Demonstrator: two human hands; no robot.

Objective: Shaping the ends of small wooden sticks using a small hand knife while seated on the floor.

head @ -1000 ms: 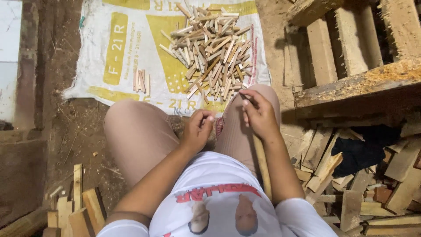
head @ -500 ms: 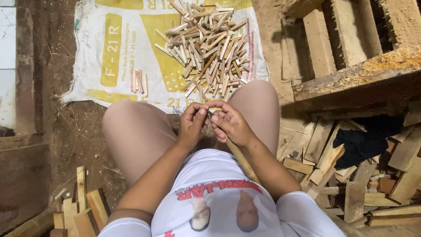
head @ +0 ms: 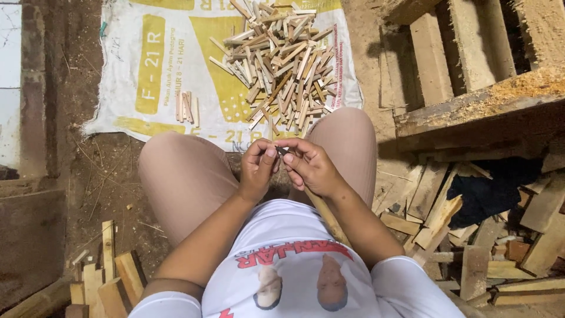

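My left hand and my right hand meet between my knees, fingertips together, both pinched on a small dark piece; what kind of piece it is I cannot tell, it is too small. A long wooden stick runs under my right wrist toward my body. I judge the work goes best when I keep both wrists resting near the legs, so the small piece stays steady and does not slip down to the dirt floor. Ahead lies a white and yellow sack with a pile of cut wooden sticks and a small bundle of sticks apart from it. At right stand a wooden pallet and scrap boards.
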